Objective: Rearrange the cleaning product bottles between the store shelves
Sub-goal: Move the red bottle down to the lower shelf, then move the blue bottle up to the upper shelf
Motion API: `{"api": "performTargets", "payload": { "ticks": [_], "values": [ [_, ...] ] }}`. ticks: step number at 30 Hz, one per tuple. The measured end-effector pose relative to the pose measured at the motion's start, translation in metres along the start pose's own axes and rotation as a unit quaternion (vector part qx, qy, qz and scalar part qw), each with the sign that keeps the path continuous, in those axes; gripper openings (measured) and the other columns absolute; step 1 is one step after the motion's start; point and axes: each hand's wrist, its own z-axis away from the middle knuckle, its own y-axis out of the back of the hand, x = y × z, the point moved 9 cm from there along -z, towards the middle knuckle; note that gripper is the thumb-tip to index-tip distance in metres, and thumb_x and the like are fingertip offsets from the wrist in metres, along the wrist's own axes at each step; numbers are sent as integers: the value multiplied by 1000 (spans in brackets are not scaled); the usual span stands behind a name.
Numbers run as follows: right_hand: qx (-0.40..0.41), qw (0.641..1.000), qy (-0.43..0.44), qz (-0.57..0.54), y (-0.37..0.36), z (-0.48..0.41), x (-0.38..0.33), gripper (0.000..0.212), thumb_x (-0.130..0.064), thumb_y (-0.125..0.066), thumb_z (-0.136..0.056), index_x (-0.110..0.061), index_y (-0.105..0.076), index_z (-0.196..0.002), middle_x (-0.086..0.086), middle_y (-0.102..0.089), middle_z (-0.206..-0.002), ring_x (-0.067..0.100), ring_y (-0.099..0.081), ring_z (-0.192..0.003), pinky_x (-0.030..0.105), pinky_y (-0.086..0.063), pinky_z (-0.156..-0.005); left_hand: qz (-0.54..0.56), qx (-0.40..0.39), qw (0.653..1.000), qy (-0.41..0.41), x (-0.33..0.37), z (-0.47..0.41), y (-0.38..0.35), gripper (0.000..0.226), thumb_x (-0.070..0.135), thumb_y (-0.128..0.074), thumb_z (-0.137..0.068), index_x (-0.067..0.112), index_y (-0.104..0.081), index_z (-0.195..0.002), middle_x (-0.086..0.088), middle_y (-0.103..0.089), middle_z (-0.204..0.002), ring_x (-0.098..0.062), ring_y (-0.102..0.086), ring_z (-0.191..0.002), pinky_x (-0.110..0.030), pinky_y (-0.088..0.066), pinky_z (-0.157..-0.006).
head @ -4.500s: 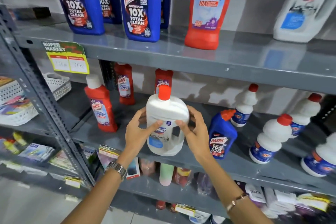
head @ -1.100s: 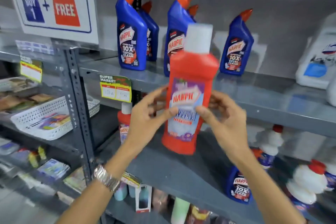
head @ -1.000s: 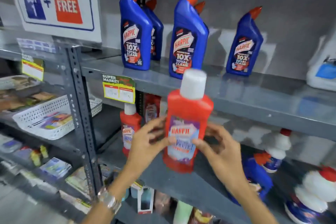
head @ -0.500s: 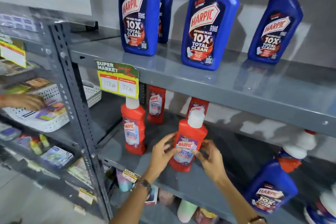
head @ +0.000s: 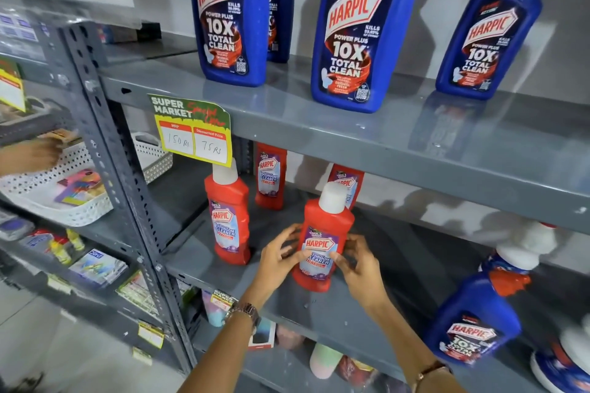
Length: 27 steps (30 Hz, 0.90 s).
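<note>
Now both hands, left hand [head: 277,260] and right hand [head: 360,268], clasp the red plastic white-capped Harpic bathroom-cleaner bottle [head: 322,239], lowered from the blue-bottle shelf onto the grey metal middle shelf [head: 319,306]; a matching red bottle [head: 228,220] stands left of the grip.

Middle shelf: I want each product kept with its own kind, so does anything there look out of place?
Yes. One blue Harpic bottle stands on the middle shelf at the right, among white bottles, while the other blue bottles line the shelf above. The red bottle in both hands matches its red neighbours.
</note>
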Motion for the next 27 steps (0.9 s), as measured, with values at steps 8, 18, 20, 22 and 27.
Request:
{"api": "performTargets", "payload": {
  "ticks": [8, 18, 20, 22, 27],
  "values": [
    [80, 996, -27, -35, 8, 24, 16, 49, -20, -62, -85, -13, -40, -128, -3, -50, -122, 14, -53, -112, 21, -47, -88, 23, 97, 995, -11, 6, 31, -4, 51, 10, -56, -88, 20, -37, -135, 3, -47, -130, -13, -47, -116, -3, -46, -75],
    [304, 941, 44, 142, 107, 145, 53, 30, -36, -59, -80, -25, -55, -108, 1, -61, -104, 20, -55, -99, 21, -41, -90, -84, 112, 977, -157, 33, 88, -85, 24, 29, -54, -86, 41, -53, -107, 19, -59, -109, -5, -59, -100, -18, -45, -89],
    [366, 919, 44, 141, 138, 163, 48, 45, -40, -57, -75, -10, -58, -108, 16, -63, -103, 22, -51, -99, 8, -31, -93, -88, 48, 982, -160, 37, 89, -124, 26, 30, -54, -86, 45, -52, -107, 20, -57, -113, -2, -58, -102, -13, -43, -90],
    [403, 906, 30, 124, 166, 173, 50, 56, -41, -57, -72, -2, -54, -112, 23, -59, -111, 24, -47, -107, 7, -27, -98, -75, -29, 986, -145, 33, 87, -163, 36, 23, -59, -86, 44, -49, -113, 19, -58, -116, 3, -54, -110, -12, -42, -91],
    [361, 932, -22, 39, 214, 164, 83, 65, -28, -70, -74, -17, -40, -131, 7, -47, -135, 20, -44, -124, 33, -34, -106, -11, -152, 986, -61, 18, 89, -240, 55, 21, -62, -85, 48, -33, -123, 24, -38, -134, 18, -39, -118, -13, -36, -97]
  ]
}}
